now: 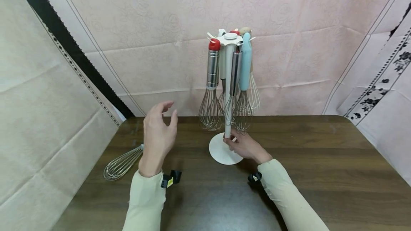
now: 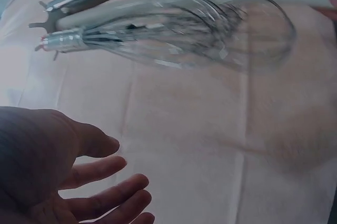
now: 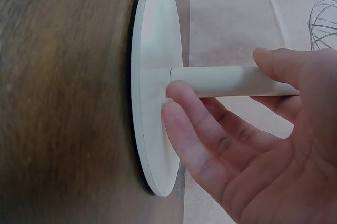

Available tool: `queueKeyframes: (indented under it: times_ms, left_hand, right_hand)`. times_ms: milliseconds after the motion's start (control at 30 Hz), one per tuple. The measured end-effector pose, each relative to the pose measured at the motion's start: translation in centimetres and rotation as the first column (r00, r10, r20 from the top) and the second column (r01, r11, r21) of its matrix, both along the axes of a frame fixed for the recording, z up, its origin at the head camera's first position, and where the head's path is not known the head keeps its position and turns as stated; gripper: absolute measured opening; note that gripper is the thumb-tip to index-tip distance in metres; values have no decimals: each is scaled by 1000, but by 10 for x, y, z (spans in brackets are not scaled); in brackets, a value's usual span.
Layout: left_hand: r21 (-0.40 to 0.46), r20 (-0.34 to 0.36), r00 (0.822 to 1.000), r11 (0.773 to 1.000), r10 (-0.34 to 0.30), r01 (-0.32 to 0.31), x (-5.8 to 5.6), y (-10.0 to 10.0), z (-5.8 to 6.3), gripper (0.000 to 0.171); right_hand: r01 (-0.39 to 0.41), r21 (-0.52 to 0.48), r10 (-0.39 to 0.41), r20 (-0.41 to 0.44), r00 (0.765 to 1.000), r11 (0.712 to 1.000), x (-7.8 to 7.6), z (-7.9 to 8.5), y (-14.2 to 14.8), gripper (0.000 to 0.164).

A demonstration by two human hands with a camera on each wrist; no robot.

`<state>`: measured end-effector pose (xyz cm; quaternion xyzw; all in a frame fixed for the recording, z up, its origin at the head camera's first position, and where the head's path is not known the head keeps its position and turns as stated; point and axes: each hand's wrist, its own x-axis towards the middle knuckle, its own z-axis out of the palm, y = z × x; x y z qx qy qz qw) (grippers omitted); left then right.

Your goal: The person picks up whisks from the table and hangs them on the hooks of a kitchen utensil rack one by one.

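Observation:
A white rotating-style whisk stand with a round base stands upright on the table, several whisks hanging from its top hooks. Among them are a red-capped metal whisk and a blue-handled whisk. My right hand holds the lower pole just above the base, thumb on one side and fingers round the other. Left of the stand, my left hand is raised with its fingers spread and nothing in it. Beside it a wire whisk lies on the table, its handle hidden behind that hand.
The dark wooden table ends at a back edge close behind the stand. A pale patterned cloth hangs behind and at both sides. Each wrist wears a small black camera.

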<state>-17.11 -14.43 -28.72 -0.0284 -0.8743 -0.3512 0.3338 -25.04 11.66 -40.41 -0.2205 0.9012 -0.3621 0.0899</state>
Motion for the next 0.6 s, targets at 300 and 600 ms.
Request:
queueKeyframes:
  times_ms: [300,600]
  left_hand:
    - [-142,88,993,988,75,-62,4,-34,-21,32]
    - [-290,268,949,953,164,-83,-3,-69,-43,45]
  right_hand:
    - [-9,8,9,-15,1000,1000,0,-1,0,29]
    - [1,-2,-1,9,1000,1000,-1,-1,0,31]
